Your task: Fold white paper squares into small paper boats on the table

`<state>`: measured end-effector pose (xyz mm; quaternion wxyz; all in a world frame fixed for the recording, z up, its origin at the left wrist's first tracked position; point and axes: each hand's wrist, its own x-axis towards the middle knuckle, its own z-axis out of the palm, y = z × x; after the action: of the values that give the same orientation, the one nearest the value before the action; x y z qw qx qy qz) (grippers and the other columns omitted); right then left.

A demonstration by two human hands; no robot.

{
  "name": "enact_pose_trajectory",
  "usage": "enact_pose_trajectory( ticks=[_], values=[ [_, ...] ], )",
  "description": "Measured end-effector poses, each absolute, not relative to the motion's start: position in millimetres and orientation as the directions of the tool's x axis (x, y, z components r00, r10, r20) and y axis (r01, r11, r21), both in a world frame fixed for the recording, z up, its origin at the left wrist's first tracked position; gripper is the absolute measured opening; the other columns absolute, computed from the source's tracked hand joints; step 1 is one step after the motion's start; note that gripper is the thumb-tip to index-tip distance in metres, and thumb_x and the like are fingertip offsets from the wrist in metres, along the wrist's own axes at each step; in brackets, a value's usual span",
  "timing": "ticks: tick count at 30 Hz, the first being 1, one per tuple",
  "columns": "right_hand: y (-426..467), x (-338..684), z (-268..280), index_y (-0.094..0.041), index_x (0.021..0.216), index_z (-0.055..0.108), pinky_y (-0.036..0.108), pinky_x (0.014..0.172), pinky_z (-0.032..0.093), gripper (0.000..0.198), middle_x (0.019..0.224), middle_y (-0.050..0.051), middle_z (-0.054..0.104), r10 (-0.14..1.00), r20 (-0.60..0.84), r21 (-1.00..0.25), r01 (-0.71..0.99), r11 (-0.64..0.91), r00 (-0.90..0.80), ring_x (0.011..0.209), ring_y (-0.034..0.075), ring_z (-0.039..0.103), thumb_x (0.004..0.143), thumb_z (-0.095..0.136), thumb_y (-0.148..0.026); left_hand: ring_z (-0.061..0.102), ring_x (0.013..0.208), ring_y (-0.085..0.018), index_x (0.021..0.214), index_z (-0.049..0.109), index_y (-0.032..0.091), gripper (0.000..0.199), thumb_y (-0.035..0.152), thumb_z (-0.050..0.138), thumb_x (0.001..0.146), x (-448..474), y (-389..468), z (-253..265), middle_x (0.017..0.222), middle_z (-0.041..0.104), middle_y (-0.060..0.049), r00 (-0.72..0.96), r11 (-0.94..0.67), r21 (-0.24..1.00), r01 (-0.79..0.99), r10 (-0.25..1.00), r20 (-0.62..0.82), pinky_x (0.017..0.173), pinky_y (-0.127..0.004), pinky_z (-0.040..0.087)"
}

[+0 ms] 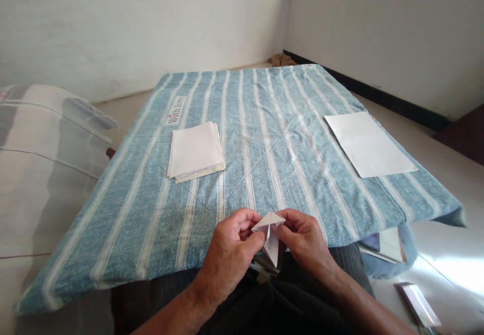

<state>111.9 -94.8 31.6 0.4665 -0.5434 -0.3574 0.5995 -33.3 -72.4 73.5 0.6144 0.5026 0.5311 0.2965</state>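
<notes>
Between my two hands, at the near edge of the cloth-covered table, is a small folded piece of white paper (270, 219) with a pointed top flap and a narrow tip hanging downward. My left hand (235, 241) pinches its left side between thumb and fingers. On the opposite side, the thumb and forefinger of my right hand (304, 239) grip the paper too. Parts of the folds are hidden behind my fingertips. Farther off to the left lies a stack of paper sheets (195, 149), white on top with yellowish edges below.
A blue-and-white striped cloth (234, 188) covers the table. A white sheet or board (372, 143) lies at its right side. Below the right edge is a blue stool (409, 249) with papers on it. A pale draped cover (45, 173) stands at left.
</notes>
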Motion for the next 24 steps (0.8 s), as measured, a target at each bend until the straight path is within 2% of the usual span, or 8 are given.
enact_pose_trajectory(
  ticks=[4, 7, 10, 12, 14, 17, 20, 24],
  values=[
    [-95.8, 111.3, 29.5, -0.017, 0.072, 0.066, 0.02, 0.05, 0.043, 0.007, 0.06, -0.002, 0.063, 0.969, -0.227, -0.967, -0.141, -0.212, 0.097, 0.052, 0.01, 0.054, 0.073, 0.065, -0.024, 0.067, 0.067, -0.016, 0.081, 0.061, 0.019, 0.005, 0.016, 0.061, 0.077, -32.9, -77.6, 71.3, 0.075, 0.07, 0.0, 0.257, 0.142, 0.952, 0.271, 0.942, -0.214, 0.059, -0.024, 0.051],
    [-98.7, 111.8, 27.5, -0.018, 0.074, 0.068, 0.019, 0.053, 0.044, 0.003, 0.063, -0.003, 0.064, 0.982, -0.116, -0.989, -0.105, -0.101, 0.151, 0.056, 0.01, 0.055, 0.073, 0.066, -0.021, 0.067, 0.069, -0.014, 0.082, 0.061, 0.02, 0.011, 0.01, 0.06, 0.077, -31.9, -84.4, 69.8, 0.074, 0.069, 0.001, 0.249, -0.123, 0.919, 0.374, 0.968, 0.028, 0.065, -0.022, 0.052],
    [-102.6, 113.8, 27.4, -0.021, 0.078, 0.07, 0.021, 0.06, 0.048, 0.003, 0.07, -0.001, 0.067, 0.984, 0.003, -0.995, -0.095, 0.02, 0.175, 0.065, 0.012, 0.06, 0.076, 0.068, -0.022, 0.067, 0.081, -0.015, 0.089, 0.06, 0.02, 0.018, 0.005, 0.059, 0.078, -31.4, -94.0, 67.7, 0.088, 0.07, -0.002, 0.298, -0.44, 0.799, 0.411, 0.893, 0.339, 0.075, -0.024, 0.053],
    [-105.3, 116.0, 28.6, -0.022, 0.084, 0.072, 0.022, 0.065, 0.05, 0.007, 0.08, 0.001, 0.071, 0.984, 0.033, -0.989, -0.135, 0.057, 0.172, 0.072, 0.014, 0.063, 0.078, 0.069, -0.023, 0.066, 0.091, -0.017, 0.096, 0.06, 0.018, 0.023, 0.003, 0.058, 0.078, -31.2, -102.2, 66.3, 0.1, 0.068, -0.006, 0.352, -0.591, 0.704, 0.394, 0.804, 0.479, 0.081, -0.026, 0.053],
    [-107.6, 118.3, 30.8, -0.024, 0.089, 0.073, 0.022, 0.065, 0.05, 0.011, 0.087, 0.002, 0.073, 0.988, 0.01, -0.979, -0.201, 0.041, 0.152, 0.074, 0.014, 0.064, 0.079, 0.07, -0.025, 0.064, 0.097, -0.019, 0.105, 0.06, 0.015, 0.029, 0.002, 0.058, 0.078, -30.5, -110.9, 65.1, 0.109, 0.065, -0.011, 0.365, -0.644, 0.659, 0.389, 0.765, 0.531, 0.084, -0.028, 0.053],
    [-110.0, 120.7, 34.6, -0.025, 0.09, 0.074, 0.021, 0.062, 0.05, 0.013, 0.089, 0.002, 0.074, 0.994, -0.056, -0.951, -0.307, -0.024, 0.098, 0.07, 0.014, 0.064, 0.078, 0.072, -0.026, 0.062, 0.101, -0.021, 0.107, 0.06, 0.012, 0.03, 0.001, 0.058, 0.079, -27.7, -120.6, 64.2, 0.114, 0.062, -0.014, 0.358, -0.677, 0.626, 0.386, 0.736, 0.575, 0.087, -0.03, 0.053],
    [-111.1, 121.1, 37.1, -0.026, 0.088, 0.075, 0.023, 0.065, 0.05, 0.012, 0.089, 0.002, 0.074, 0.99, -0.122, -0.913, -0.4, -0.086, 0.065, 0.071, 0.014, 0.064, 0.076, 0.074, -0.025, 0.062, 0.098, -0.019, 0.105, 0.061, 0.012, 0.028, -0.001, 0.055, 0.081, -24.6, -122.0, 64.1, 0.112, 0.061, -0.013, 0.343, -0.657, 0.666, 0.354, 0.753, 0.561, 0.084, -0.029, 0.053],
    [-111.5, 119.8, 35.2, -0.025, 0.085, 0.075, 0.025, 0.066, 0.05, 0.013, 0.09, 0.003, 0.074, 0.978, -0.2, -0.863, -0.482, -0.15, 0.054, 0.073, 0.016, 0.065, 0.071, 0.076, -0.024, 0.064, 0.09, -0.015, 0.102, 0.063, 0.014, 0.023, 0.003, 0.057, 0.082, -25.1, -113.2, 66.2, 0.099, 0.063, -0.007, 0.289, -0.604, 0.755, 0.257, 0.793, 0.536, 0.079, -0.024, 0.053]
  ],
)
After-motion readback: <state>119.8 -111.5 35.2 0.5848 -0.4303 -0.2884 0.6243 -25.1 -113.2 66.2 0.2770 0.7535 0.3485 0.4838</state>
